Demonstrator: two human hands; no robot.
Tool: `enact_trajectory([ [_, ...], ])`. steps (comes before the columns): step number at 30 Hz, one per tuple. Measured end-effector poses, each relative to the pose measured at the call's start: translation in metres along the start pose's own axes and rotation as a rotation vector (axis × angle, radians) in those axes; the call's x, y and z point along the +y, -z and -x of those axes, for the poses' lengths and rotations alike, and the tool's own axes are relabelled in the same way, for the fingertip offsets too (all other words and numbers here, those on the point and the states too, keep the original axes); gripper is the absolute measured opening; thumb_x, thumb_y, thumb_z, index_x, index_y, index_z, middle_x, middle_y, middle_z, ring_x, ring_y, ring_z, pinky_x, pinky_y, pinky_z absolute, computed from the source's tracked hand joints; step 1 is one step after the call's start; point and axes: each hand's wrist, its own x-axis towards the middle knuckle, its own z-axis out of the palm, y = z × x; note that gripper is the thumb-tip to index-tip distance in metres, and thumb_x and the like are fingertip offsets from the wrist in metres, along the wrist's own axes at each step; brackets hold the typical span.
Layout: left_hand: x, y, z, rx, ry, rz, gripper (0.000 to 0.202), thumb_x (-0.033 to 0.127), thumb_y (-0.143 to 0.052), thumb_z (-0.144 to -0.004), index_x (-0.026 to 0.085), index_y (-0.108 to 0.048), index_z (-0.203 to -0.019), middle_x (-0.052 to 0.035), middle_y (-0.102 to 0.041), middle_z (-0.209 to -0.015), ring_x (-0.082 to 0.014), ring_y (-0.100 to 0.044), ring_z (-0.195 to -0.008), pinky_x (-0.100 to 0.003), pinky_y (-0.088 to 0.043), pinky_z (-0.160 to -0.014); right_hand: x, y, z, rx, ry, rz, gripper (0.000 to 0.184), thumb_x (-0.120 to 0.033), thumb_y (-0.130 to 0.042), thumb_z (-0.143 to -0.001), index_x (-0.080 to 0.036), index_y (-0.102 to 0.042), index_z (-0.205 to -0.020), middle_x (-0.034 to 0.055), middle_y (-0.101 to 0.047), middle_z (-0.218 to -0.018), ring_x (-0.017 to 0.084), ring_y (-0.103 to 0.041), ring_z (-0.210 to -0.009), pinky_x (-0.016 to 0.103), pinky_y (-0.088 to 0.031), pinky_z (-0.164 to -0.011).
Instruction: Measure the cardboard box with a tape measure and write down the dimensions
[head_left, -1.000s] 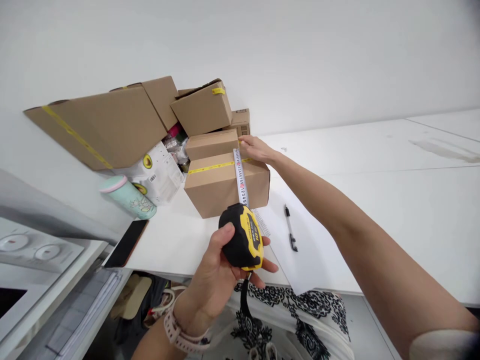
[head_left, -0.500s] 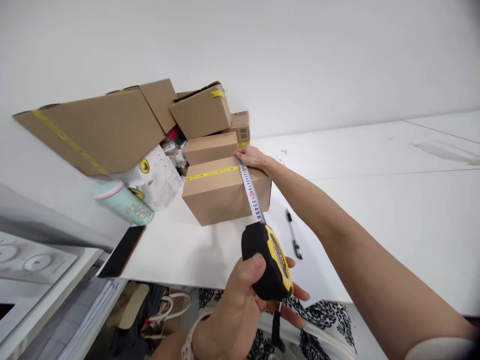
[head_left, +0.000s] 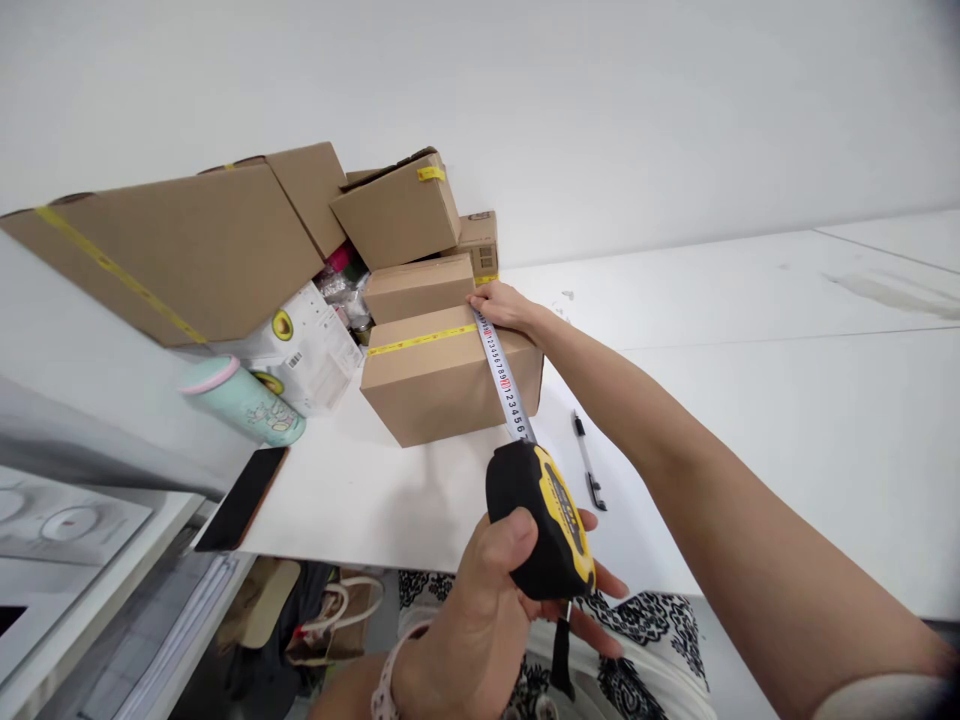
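Observation:
My left hand is closed around the black and yellow case of a tape measure, its thumb on the near side. The metal blade runs out from the case across the top of a brown cardboard box sealed with yellow tape. At the far edge of that box, my right hand pinches the blade's end against the cardboard. The case hangs in the air in front of the box, over the table's near side. The very tip of the blade is hidden by my fingers.
More cardboard boxes stand stacked behind and to the left. A mint tumbler leans near a white avocado-print box. A black phone lies at the table's left edge. On white paper lies a pen.
The view has shifted slightly, so the boxes sit a little higher and further left. The tape measure case has moved slightly right, away from the box, with a little more blade out.

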Motion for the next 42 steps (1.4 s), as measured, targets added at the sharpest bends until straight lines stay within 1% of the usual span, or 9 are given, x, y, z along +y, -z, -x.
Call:
enact_trajectory([
  [3, -0.003, 0.003, 0.000, -0.003, -0.012, -0.022, 0.071, 0.071, -0.076, -0.073, 0.017, -0.061, -0.116, -0.0168, -0.060, -0.120, -0.0273, -0.069, -0.089, -0.032, -0.059, -0.060, -0.004, 0.001, 0.001, 0.047, -0.013, 0.006, 0.017, -0.023, -0.058, -0.093, -0.016, -0.073, -0.088, 0.0121, -0.077, -0.108, 0.031, -0.067, -0.110, 0.044, -0.047, -0.105],
  [8, -0.017, 0.028, 0.005, -0.064, -0.024, -0.173, 0.065, 0.055, -0.085, -0.071, 0.019, -0.060, -0.119, -0.0133, -0.061, -0.115, -0.0240, -0.067, -0.085, -0.031, -0.057, -0.062, -0.009, 0.030, 0.021, 0.325, -0.010, -0.270, 0.020, -0.021, -0.059, -0.094, -0.012, -0.076, -0.103, 0.0120, -0.077, -0.104, 0.024, -0.070, -0.099, 0.043, -0.055, -0.097],
  [14, -0.025, 0.050, 0.008, -0.153, -0.026, -0.511, 0.084, 0.033, -0.092, -0.063, 0.023, -0.054, -0.137, -0.0057, -0.060, -0.105, -0.0189, -0.056, -0.086, -0.030, -0.047, -0.071, -0.020, 0.070, 0.111, 0.597, 0.156, -0.402, 0.024, -0.034, -0.062, -0.096, -0.022, -0.076, -0.113, 0.0039, -0.074, -0.114, 0.026, -0.066, -0.119, 0.046, -0.054, -0.098],
  [20, -0.027, 0.047, -0.008, -0.144, -0.035, -0.613, 0.086, 0.033, -0.088, -0.067, 0.021, -0.050, -0.142, -0.0079, -0.064, -0.109, -0.0246, -0.062, -0.093, -0.036, -0.053, -0.077, -0.024, 0.026, 0.223, 0.476, -0.003, -0.349, 0.031, -0.041, -0.060, -0.095, -0.030, -0.078, -0.119, 0.0055, -0.074, -0.123, 0.027, -0.067, -0.118, 0.047, -0.056, -0.102],
  [25, -0.015, 0.071, -0.039, 0.131, -0.264, -1.102, 0.093, 0.041, -0.089, -0.064, 0.019, -0.050, -0.145, -0.0141, -0.069, -0.119, -0.0330, -0.067, -0.097, -0.047, -0.055, -0.084, 0.002, -0.004, 0.272, 0.323, -0.117, -0.292, 0.036, -0.044, -0.057, -0.097, -0.029, -0.073, -0.125, 0.0066, -0.072, -0.132, 0.026, -0.065, -0.124, 0.047, -0.049, -0.108],
  [29, 0.003, 0.097, -0.063, 0.296, -0.411, -1.602, 0.097, 0.043, -0.085, -0.065, 0.016, -0.045, -0.149, -0.0207, -0.063, -0.138, -0.0449, -0.064, -0.115, -0.060, -0.051, -0.097, 0.043, -0.016, 0.279, 0.304, -0.335, -0.084, 0.045, -0.052, -0.055, -0.094, -0.020, -0.067, -0.124, 0.0099, -0.076, -0.102, 0.026, -0.070, -0.096, 0.043, -0.053, -0.085],
  [35, 0.045, 0.097, -0.052, 0.200, -0.362, -1.990, 0.092, 0.044, -0.077, -0.071, 0.023, -0.036, -0.150, -0.0129, -0.065, -0.137, -0.0359, -0.071, -0.106, -0.047, -0.058, -0.083, 0.075, -0.042, 0.279, 0.110, -0.381, 0.316, 0.048, -0.051, -0.057, -0.091, -0.019, -0.061, -0.126, 0.0073, -0.071, -0.088, 0.028, -0.064, -0.089, 0.036, -0.041, -0.069],
  [39, 0.100, 0.079, -0.041, 0.149, -0.646, -2.077, 0.102, 0.051, -0.081, -0.065, 0.026, -0.035, -0.152, -0.0083, -0.066, -0.132, -0.0292, -0.071, -0.099, -0.037, -0.057, -0.072, 0.072, -0.044, 0.280, 0.078, -0.355, 0.376, 0.042, -0.032, -0.051, -0.092, -0.018, -0.058, -0.131, 0.0056, -0.072, -0.088, 0.026, -0.064, -0.089, 0.034, -0.039, -0.069],
  [42, 0.152, 0.072, -0.057, 0.130, -0.727, -2.123, 0.120, 0.075, -0.081, -0.052, 0.024, -0.039, -0.152, -0.0053, -0.063, -0.125, -0.0287, -0.069, -0.100, -0.044, -0.057, -0.087, 0.069, -0.042, 0.281, 0.090, -0.376, 0.444, 0.042, -0.023, -0.045, -0.091, -0.015, -0.060, -0.129, 0.0084, -0.074, -0.091, 0.027, -0.066, -0.091, 0.035, -0.040, -0.070],
])
